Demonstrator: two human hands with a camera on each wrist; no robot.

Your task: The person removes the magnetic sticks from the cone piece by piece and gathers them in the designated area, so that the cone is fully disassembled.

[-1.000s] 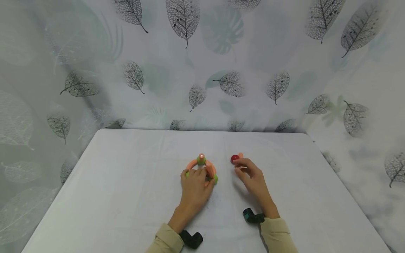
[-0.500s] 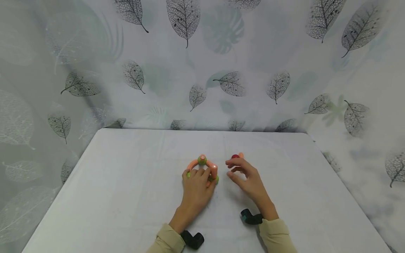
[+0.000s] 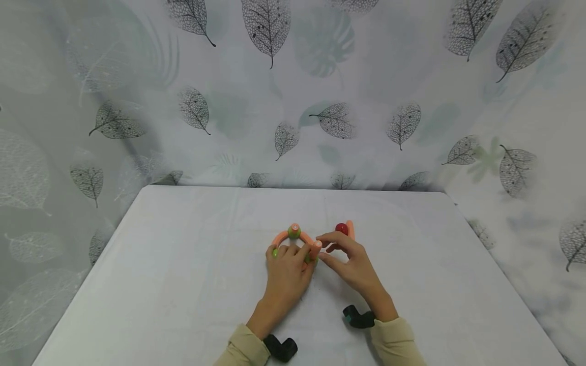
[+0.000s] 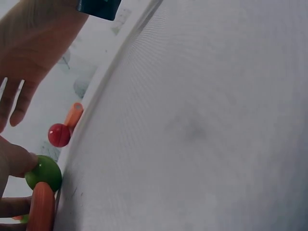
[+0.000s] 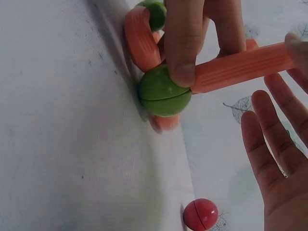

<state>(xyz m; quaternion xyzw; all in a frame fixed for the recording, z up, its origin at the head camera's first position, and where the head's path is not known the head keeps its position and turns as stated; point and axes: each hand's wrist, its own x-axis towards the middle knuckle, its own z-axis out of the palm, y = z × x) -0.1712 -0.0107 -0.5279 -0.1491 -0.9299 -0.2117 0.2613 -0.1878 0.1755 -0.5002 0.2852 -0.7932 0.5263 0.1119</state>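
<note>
Nearest, at the foot of the head view, two pale sleeves [image 3: 397, 338] are seen, and a dark bent device [image 3: 359, 317] is worn at each wrist. Up to the left hand [image 3: 285, 277] now: its fingers are curled over the near side of an orange ring [image 3: 280, 238], and a green ball [image 5: 161, 98] on the ring's right is pressed by its thumb. An orange rod [image 5: 240, 68] is borne by that ball, their joint partly covered. And here the rod's other end is pinched by the right hand [image 3: 351, 260], between thumb and index, the remaining fingers held apart! On the ring's far side, a second green ball [image 3: 294, 234] is topped by an orange peg [image 3: 295, 226]. Farther right, a red ball [image 3: 341, 229] and an orange stick [image 3: 351, 230] are set side by side on the white-covered counter [image 3: 183, 254], backed by leaf-printed cloth [image 3: 229, 122]
</note>
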